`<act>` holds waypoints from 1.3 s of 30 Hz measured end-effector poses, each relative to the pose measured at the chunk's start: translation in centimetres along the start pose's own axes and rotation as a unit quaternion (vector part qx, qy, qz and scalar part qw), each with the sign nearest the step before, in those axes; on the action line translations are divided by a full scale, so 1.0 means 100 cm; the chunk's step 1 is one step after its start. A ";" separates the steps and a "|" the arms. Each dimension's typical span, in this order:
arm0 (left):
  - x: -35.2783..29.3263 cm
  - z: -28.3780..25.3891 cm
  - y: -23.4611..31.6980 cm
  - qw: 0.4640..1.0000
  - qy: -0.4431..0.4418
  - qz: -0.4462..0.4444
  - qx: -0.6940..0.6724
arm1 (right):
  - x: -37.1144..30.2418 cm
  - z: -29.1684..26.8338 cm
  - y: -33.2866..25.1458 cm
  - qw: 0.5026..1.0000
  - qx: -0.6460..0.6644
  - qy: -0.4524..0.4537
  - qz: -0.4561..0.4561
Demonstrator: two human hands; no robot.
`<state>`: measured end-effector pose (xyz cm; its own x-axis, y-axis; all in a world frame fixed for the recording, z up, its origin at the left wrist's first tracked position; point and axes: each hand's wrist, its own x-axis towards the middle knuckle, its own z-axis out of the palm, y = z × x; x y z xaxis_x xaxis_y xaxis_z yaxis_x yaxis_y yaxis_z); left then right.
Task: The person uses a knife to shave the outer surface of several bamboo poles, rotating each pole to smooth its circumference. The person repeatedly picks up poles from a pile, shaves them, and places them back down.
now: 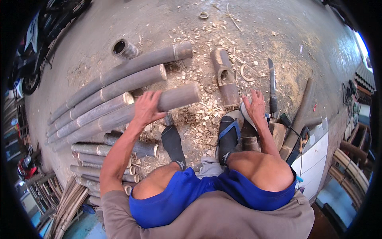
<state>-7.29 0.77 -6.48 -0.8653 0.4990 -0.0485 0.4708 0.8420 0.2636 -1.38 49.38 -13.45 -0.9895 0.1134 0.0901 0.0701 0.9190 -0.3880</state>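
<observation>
My left hand [147, 107] lies across the nearest of several long bamboo poles [181, 97], fingers over its far side and thumb on its near side. My right hand [256, 106] is held low with its fingers apart. Just beneath it is a flip-flop [247, 116], partly hidden by the hand. Between the hands and farther off lies a short bamboo piece [230, 95] with a hole cut through its wall. A long-bladed knife [273, 89] with a dark handle lies to the right of my right hand.
Wood chips [203, 127] cover the floor around my feet. Short bamboo lengths [93, 149] are stacked at the left. A bamboo stub [129, 51] and ring [203, 15] lie farther off. A saw [299, 144] rests at the right by white tiles [314, 159]. A motorcycle [36, 47] stands far left.
</observation>
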 end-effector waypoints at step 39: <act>0.074 0.020 0.018 0.979 -0.132 -0.093 -0.125 | 0.014 -0.023 0.091 0.946 0.063 0.059 0.313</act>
<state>-12.46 6.37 -8.30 -0.8413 0.4060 -0.3569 0.2248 0.8632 0.4521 -1.88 58.80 -14.78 -0.7370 0.6692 -0.0947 0.6149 0.6057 -0.5050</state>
